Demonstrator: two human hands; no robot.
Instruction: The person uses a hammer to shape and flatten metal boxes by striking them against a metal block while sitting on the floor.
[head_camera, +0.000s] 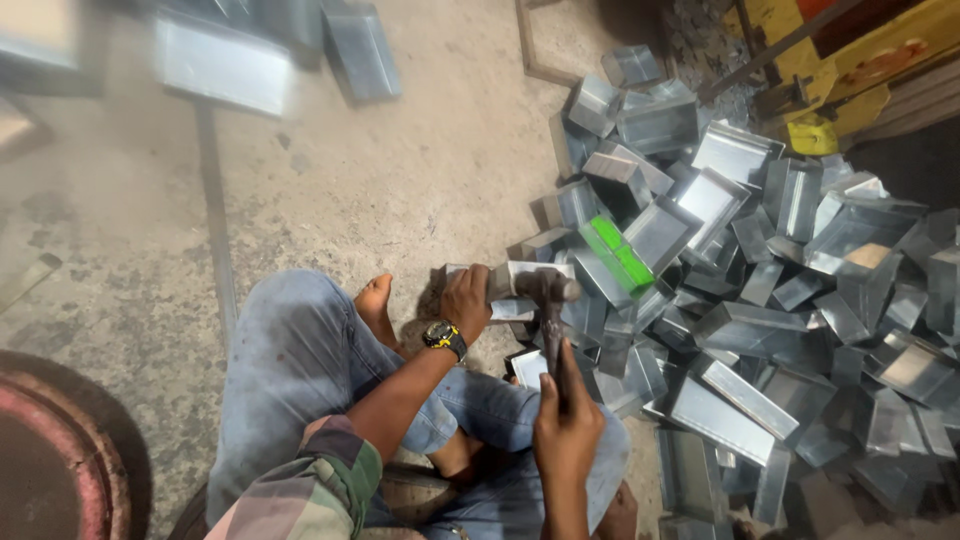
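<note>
Gripping the hammer (550, 310) low on its handle, right hand (565, 425) should strike squarely while left hand (466, 300) clamps the metal box (520, 285) beside the heap of boxes (780, 300).

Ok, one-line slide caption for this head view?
Seated person's left hand steadies a metal box while the right hand holds a hammer beside piled boxes.

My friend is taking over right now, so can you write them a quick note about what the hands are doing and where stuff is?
Left hand: grips a folded metal box piece, steadying it on the floor.
Right hand: holds a hammer, head resting on that piece.
Pile of metal boxes lies to the right, one with a green face.
Done: many boxes lie piled.
Left: the held piece is under the hammer.
</note>
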